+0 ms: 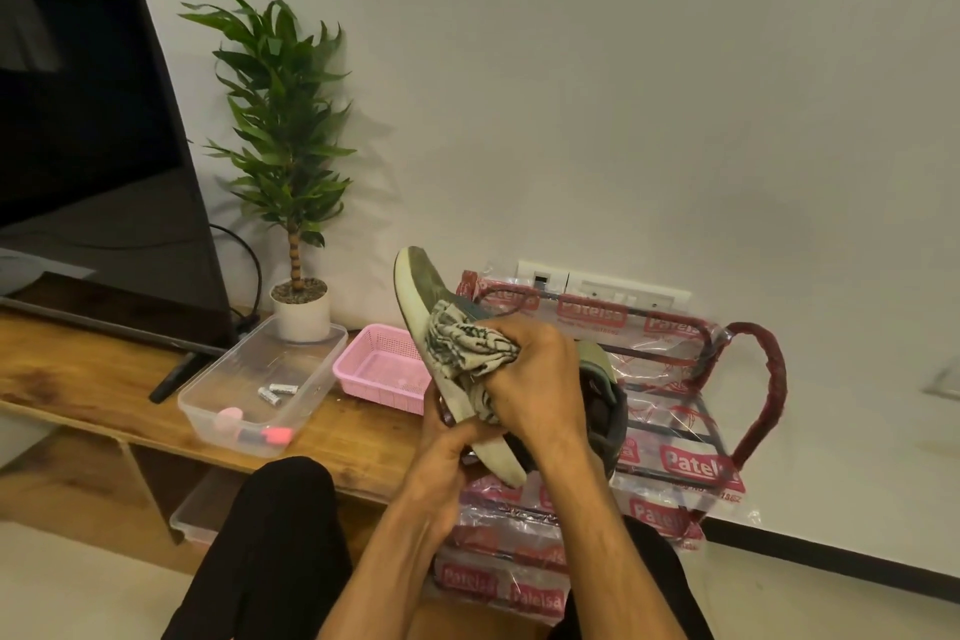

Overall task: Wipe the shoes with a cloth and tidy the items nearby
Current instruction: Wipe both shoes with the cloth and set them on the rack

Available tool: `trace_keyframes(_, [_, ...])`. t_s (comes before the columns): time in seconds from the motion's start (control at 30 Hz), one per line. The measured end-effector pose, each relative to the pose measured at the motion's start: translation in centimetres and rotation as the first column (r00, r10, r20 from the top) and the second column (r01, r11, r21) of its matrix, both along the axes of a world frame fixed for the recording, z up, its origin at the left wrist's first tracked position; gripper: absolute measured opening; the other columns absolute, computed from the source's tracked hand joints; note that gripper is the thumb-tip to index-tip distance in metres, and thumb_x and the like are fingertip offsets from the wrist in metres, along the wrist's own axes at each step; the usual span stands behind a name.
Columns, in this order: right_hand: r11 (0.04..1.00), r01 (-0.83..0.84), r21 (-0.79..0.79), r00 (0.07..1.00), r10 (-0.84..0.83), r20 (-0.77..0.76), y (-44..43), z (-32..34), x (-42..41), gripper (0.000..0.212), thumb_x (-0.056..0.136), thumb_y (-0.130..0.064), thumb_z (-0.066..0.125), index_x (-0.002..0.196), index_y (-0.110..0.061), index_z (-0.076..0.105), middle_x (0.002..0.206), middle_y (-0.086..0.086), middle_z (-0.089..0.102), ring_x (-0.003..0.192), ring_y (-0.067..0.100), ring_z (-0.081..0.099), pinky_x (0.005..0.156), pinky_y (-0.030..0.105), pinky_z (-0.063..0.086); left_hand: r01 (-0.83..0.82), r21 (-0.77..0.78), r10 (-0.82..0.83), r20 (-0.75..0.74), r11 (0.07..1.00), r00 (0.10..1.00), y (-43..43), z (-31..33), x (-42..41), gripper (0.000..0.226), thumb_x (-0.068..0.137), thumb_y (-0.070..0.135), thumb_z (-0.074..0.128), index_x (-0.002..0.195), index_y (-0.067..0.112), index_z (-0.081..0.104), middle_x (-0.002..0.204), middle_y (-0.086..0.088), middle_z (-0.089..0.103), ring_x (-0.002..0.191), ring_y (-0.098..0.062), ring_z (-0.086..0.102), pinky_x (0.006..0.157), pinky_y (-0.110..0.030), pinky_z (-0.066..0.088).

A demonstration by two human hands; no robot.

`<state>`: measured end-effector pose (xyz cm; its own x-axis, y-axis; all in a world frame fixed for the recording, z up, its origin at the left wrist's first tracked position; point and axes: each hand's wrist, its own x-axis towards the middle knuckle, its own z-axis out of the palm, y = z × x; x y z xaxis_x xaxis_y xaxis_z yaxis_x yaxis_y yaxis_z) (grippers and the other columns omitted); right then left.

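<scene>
A worn green sneaker (420,278) with an off-white sole is held in the air, toe pointing up and to the left. My left hand (441,452) grips it from below at the sole's middle. My right hand (540,379) clutches a bunched grey-and-white patterned cloth (462,343) and presses it against the sneaker's side and sole edge. The heel end is partly hidden behind my right hand. No second shoe is in view.
Behind the shoe stands a red-framed rack (753,379) wrapped in printed plastic. On the wooden TV bench (78,374) sit a pink basket (379,369), a clear plastic box (260,379) holding batteries and pink items, a potted plant (298,307) and a television (93,146).
</scene>
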<state>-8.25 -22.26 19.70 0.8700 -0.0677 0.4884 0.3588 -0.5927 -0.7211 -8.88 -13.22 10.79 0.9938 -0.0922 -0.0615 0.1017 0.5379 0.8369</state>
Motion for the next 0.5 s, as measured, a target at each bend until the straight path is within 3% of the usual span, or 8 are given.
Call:
trace_keyframes(0.17, [0.997,-0.016,0.076,1.000,0.016,0.001,-1.4,0.1,-0.5,0.026,0.075,-0.014,0.078,0.096,-0.028,0.079,0.088,-0.013,0.076,0.079,-0.004,0.069,0.070,0.028,0.059,-0.038,-0.086,0.034,-0.054,0.996,0.998,0.2,-0.3,0.4,0.090,0.045,0.016,0.079,0.131,0.027,0.055,0.112,-0.013,0.069,0.099,-0.033,0.064,0.065,-0.043,0.057])
trace_keyframes(0.3, [0.989,-0.093,0.117,0.995,0.089,0.041,-2.4,0.4,-1.2,0.031,0.069,-0.011,0.084,0.098,-0.024,0.079,0.092,-0.011,0.076,0.085,-0.003,0.069,0.074,0.022,0.058,-0.010,-0.226,-0.010,-0.088,0.974,0.996,0.3,0.5,0.6,0.086,0.046,0.018,0.082,0.129,0.011,0.058,0.102,-0.012,0.071,0.089,-0.027,0.069,0.065,-0.044,0.058])
trace_keyframes(0.4, [0.989,-0.106,0.104,0.991,0.097,0.093,-2.2,0.2,-1.3,0.031,0.071,-0.014,0.084,0.100,-0.022,0.079,0.095,-0.010,0.076,0.088,0.000,0.070,0.077,0.027,0.059,0.027,-0.293,-0.056,-0.092,0.956,0.994,0.1,1.3,0.4,0.066,0.047,0.017,0.080,0.111,0.010,0.066,0.091,-0.011,0.072,0.078,-0.025,0.070,0.067,-0.045,0.060])
trace_keyframes(0.5, [0.984,-0.139,0.110,0.977,0.118,0.176,-2.1,-0.1,-1.4,0.028,0.075,-0.011,0.083,0.101,-0.019,0.079,0.096,-0.009,0.076,0.089,0.002,0.070,0.076,0.029,0.059,0.023,-0.338,-0.066,-0.116,0.941,0.991,0.1,1.7,0.3,0.043,0.059,0.015,0.076,0.101,0.010,0.069,0.093,-0.014,0.071,0.081,-0.028,0.068,0.070,-0.046,0.058])
